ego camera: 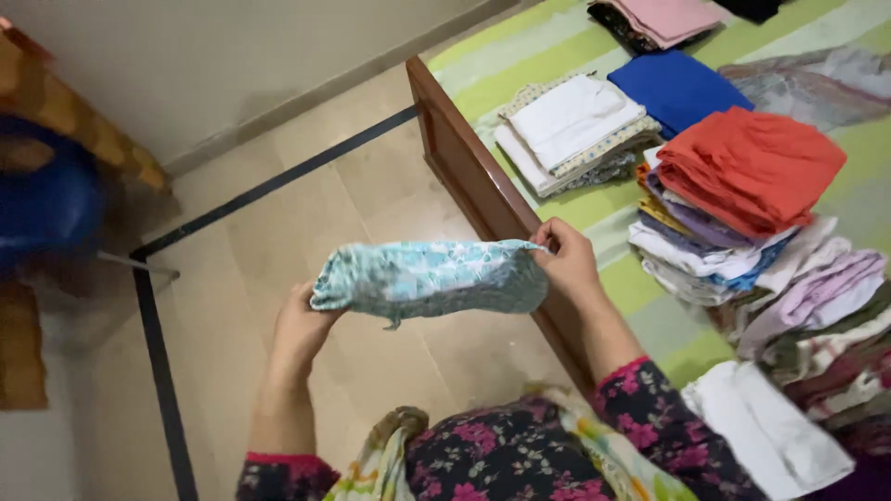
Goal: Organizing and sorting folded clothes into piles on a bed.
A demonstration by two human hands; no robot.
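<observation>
I hold a light blue patterned cloth (432, 278) stretched between both hands over the floor, beside the bed's wooden edge. My left hand (302, 329) grips its left end. My right hand (566, 260) pinches its right end, close to the bed frame (464, 167). The cloth is folded into a narrow band and sags a little in the middle.
The bed has a green striped sheet (520, 56) with folded clothes: a white stack (571, 130), a blue piece (677, 88), an orange pile (747, 167) on mixed clothes, pink ones (664, 19), a white piece (766, 431). A blue chair (46, 204) stands at left on the tiled floor.
</observation>
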